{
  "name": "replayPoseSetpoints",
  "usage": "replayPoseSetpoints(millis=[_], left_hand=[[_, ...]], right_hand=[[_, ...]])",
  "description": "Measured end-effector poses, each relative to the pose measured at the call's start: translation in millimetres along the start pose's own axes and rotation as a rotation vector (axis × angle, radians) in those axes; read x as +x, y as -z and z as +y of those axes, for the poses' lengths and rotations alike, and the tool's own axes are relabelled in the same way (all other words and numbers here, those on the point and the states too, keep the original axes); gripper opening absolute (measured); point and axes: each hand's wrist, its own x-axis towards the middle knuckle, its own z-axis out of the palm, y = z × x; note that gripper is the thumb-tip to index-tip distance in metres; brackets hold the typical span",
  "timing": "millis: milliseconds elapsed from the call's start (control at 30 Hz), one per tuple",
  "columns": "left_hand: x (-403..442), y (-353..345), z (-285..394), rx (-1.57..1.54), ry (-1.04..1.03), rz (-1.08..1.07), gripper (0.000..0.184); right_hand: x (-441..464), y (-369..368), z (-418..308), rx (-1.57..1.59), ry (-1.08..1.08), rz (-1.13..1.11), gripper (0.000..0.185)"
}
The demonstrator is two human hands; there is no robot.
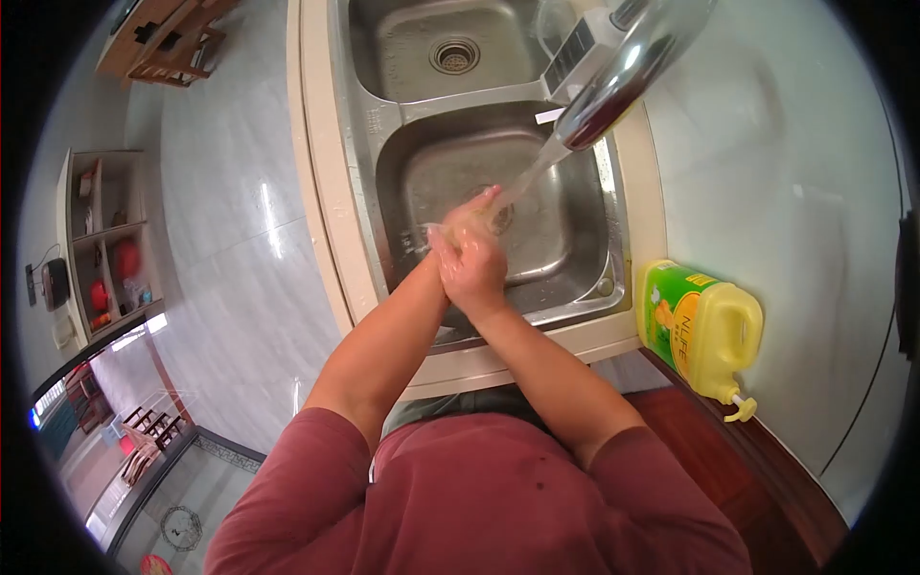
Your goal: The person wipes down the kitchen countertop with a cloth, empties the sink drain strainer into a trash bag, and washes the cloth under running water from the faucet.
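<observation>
My left hand (471, 204) reaches over the right-hand basin of a steel sink (546, 254), wet under running water. The part of it that shows is stretched out; the rest is hidden behind my other hand. Wrapped across it near the wrist is my right hand (473, 266), its fingers bent and closed on the left one, with wet, shiny skin. From the chrome faucet (628, 77) above, a stream of water (537, 172) falls onto both hands. Splashes blur the fingertips. No tool or dish shows in either hand.
A second basin (402, 48) with a drain (454, 57) lies beyond. On the right stands a yellow pump jug (733, 326) with a green label, beside the cream counter edge (647, 192). Shelves (110, 230) and a wooden table (153, 34) are off to the left.
</observation>
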Motion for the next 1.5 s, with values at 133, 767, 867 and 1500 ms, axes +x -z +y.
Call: replayPoseSetpoints(millis=[133,767,867,1500], left_hand=[[-26.5,-25.0,3.8,-0.188,0.056,0.317,0.022],[22.0,51.9,-35.8,0.624,-0.243,0.089,0.030],[-11.9,-15.3,-10.2,0.231,0.103,0.576,0.025],[-21.8,-23.8,-6.3,-0.348,-0.031,0.330,0.021]], right_hand=[[53.5,-30.7,77.2,-0.085,-0.293,0.059,0.039],[11.9,-21.3,48.2,-0.013,-0.102,0.075,0.016],[63.7,-28.0,110.8,-0.174,-0.379,-0.067,0.018],[31.1,-20.7,54.8,-0.067,-0.484,-0.033,0.035]])
